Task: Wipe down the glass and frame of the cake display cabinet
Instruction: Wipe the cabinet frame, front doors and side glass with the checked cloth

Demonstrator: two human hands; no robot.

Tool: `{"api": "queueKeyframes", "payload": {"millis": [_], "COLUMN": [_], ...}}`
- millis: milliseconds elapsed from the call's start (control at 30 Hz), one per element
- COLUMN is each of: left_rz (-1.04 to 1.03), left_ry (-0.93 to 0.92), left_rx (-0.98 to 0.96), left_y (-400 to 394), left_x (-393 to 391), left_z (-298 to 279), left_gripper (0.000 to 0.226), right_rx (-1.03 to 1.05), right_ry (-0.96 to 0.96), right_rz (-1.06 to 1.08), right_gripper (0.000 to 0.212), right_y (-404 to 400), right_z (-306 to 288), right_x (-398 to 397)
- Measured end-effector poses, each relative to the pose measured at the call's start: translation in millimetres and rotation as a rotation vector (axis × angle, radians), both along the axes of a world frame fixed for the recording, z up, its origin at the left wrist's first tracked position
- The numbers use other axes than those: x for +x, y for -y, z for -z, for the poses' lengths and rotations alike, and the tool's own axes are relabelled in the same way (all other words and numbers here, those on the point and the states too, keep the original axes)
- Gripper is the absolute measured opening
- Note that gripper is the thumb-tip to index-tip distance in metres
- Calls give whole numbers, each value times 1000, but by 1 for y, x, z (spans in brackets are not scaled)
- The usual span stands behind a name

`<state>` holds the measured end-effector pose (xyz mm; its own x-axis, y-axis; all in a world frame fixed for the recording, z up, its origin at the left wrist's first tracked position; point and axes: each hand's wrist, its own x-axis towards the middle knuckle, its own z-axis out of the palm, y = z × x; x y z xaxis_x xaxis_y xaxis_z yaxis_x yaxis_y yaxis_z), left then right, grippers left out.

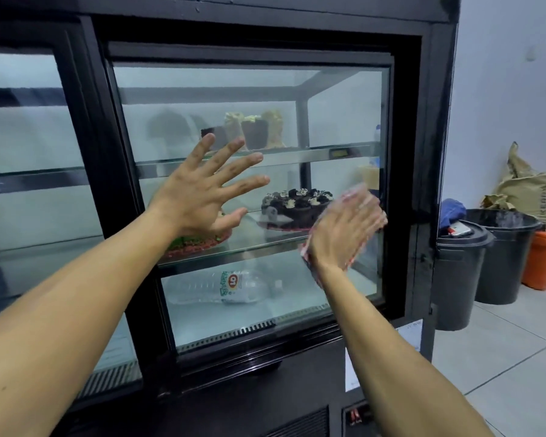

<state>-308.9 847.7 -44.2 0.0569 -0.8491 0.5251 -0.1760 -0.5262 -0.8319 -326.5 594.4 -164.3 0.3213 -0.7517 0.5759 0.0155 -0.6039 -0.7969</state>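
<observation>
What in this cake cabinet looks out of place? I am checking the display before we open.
One thing stands out: a plastic water bottle lies on its side on the bottom level of the cabinet, below the chocolate cake, and it is not a display item. Nothing looks spilled or broken.

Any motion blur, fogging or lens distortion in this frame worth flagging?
Head view: the right hand and its cloth are motion-blurred; the left hand is sharp; the cabinet glass looks hazy; the black frame bows from wide-angle distortion.
</observation>
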Motion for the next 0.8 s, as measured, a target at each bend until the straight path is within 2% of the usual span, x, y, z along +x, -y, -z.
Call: {"api": "queueKeyframes", "payload": {"millis": [67, 100, 133, 167, 200, 267, 333, 500, 533, 567, 667, 700, 733, 800], "left_rz": [4, 8, 10, 11, 9, 6, 5, 11, 4, -2, 24, 39, 45, 43], "left_ry": [3, 0, -5, -8, -6, -4, -7, 20, 25, 24, -2, -8, -12, -25], "left_rx": [-6, -6, -6, -9, -11, -6, -5, 0, 4, 6, 3, -1, -6, -9], "left_y": [-2, -2, -2, -1, -1, -1, -1, 0, 0, -1, -4, -3, -3, -3], "left_x": [0, 0, 0, -1, 0, 0, 0, 3, 2, 2, 2, 1, 1, 0], "left_z": [1, 0, 1, 2, 2, 3, 2, 2, 1, 1, 1, 0, 0, 0], "left_gripper": [71, 71, 71, 71, 71, 70, 71, 71, 70, 70, 65, 63, 61, 60], "right_rx": [-599, -769, -814, -763, -601, -134, 164, 540, 468, 275, -690, -911, -1042, -1135], "right_ry": [97, 122, 136, 124, 101, 63, 45, 77, 64, 55, 93, 133, 156, 118], "right_rz": [-99, -148, -141, -98, -60, 19, 41, 8, -2, -34, -324, -405, -434, -433], "right_gripper": [62, 60, 59, 59, 59, 61, 63, 69, 69, 68, 64, 62, 61, 62], "right_y": [0, 6, 18, 30, 41, 50, 44, -38, -62, -88, -144, -152, -160, -168], "right_z": [-1, -2, 3, 14, 32, 76, 113, 124, 121, 119, 114, 106, 99, 98], "right_x": [0, -2, 0, 3, 5, 3, 3, -1, -5, -11, -20, -21, -20, -18]}}
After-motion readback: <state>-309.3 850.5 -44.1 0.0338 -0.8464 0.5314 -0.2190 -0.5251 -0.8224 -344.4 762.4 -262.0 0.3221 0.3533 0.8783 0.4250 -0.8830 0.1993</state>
